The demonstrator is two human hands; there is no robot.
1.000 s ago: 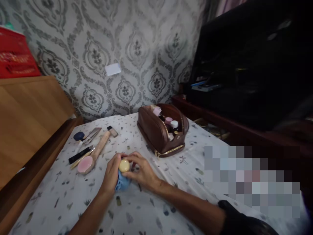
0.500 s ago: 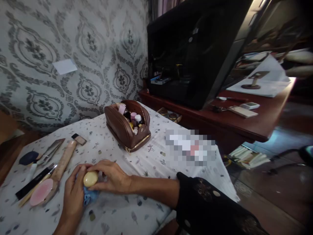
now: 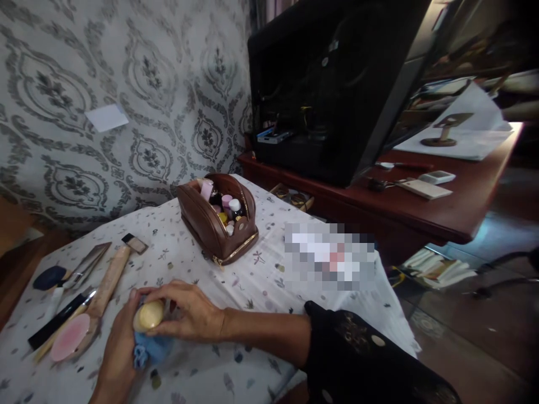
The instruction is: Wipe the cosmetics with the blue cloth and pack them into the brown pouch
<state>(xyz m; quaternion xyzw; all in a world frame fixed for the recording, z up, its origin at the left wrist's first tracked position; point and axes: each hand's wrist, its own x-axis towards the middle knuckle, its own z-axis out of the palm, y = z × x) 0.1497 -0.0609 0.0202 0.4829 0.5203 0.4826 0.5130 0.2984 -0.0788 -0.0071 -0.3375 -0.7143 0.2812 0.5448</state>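
Between my hands is a small container with a round, glossy yellow lid [image 3: 150, 315]. My right hand [image 3: 191, 311] pinches it between thumb and fingers. My left hand [image 3: 120, 342] curls around its other side, closed on a crumpled blue cloth [image 3: 147, 350] that hangs below the lid. Fingers hide the container's body. Left of my hands lie a tool with a pink oval head [image 3: 71, 338], a long beige tube [image 3: 110, 280], a black strip-like case [image 3: 56, 320] and a dark blue puff-like piece [image 3: 50, 277].
An open brown zip bag [image 3: 202, 224] filled with small bottles stands beyond my hands. A small dark-capped bottle [image 3: 135, 243] lies left of it. Something pixelated [image 3: 330, 255] rests at the right. A large black screen [image 3: 320, 84] stands on the red-brown cabinet [image 3: 421, 216].
The yellow lid has tilted and shifted slightly left and down. More of the blue cloth now shows below it. The camera view has moved slightly.
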